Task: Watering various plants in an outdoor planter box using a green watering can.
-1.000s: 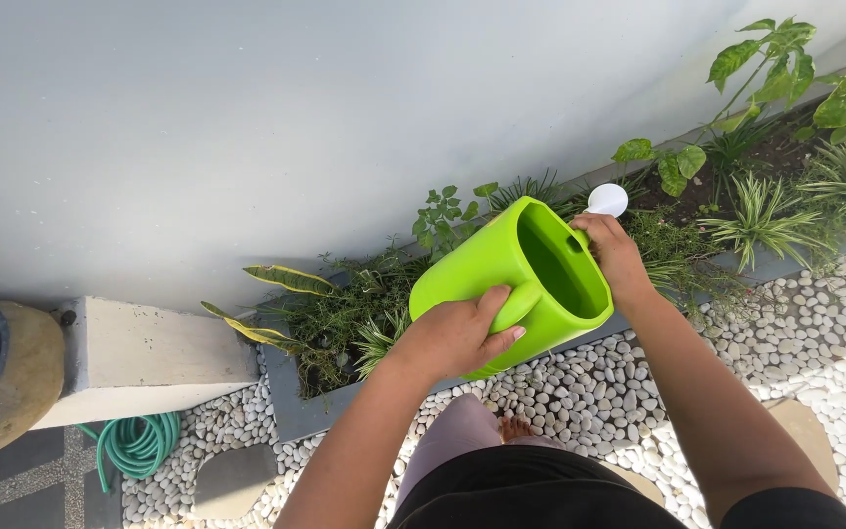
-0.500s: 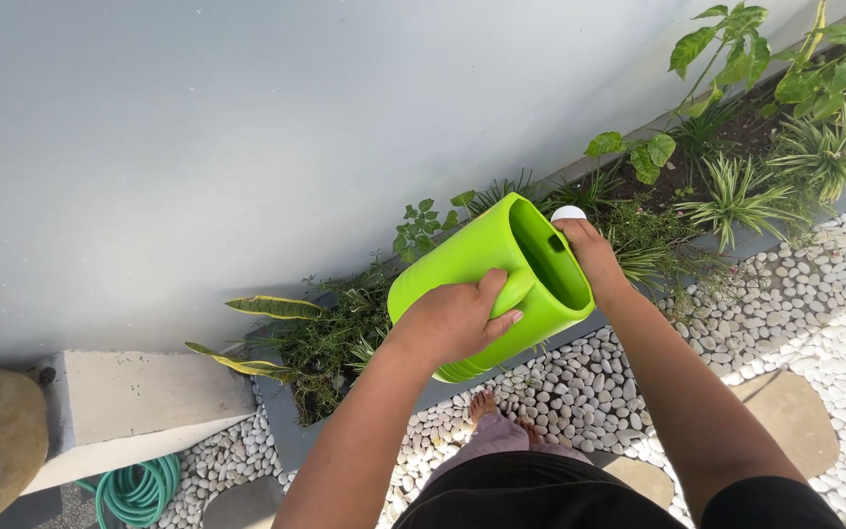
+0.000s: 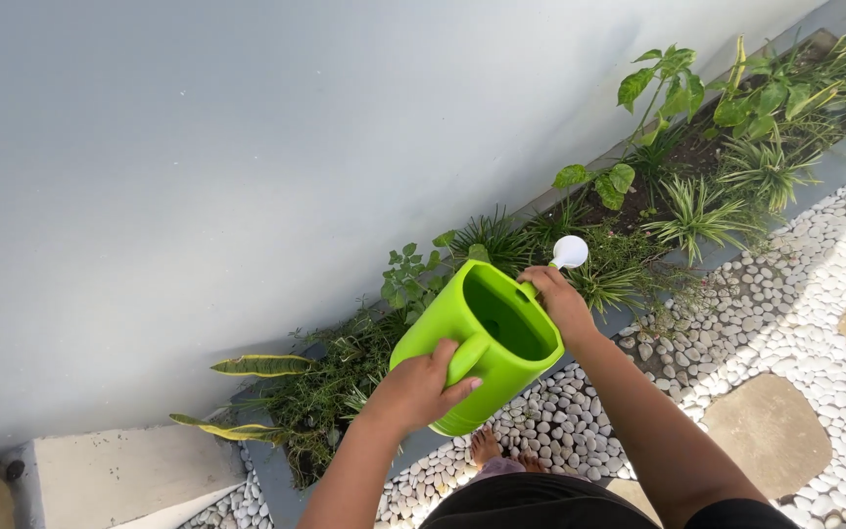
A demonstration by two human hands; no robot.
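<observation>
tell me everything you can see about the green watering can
The watering can is bright green, smooth plastic by its look, with a wide open top, a curved handle and a white rose. It is held over the plant bed. The left hand holds the handle; the right hand holds the spout.

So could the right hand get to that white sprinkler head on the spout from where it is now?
Probably yes: the right hand grips the spout just below the white sprinkler head, with nothing between them.

A home garden: a planted bed [image 3: 638,196] along a wall [image 3: 247,147], edged by white pebbles [image 3: 785,304]
</observation>
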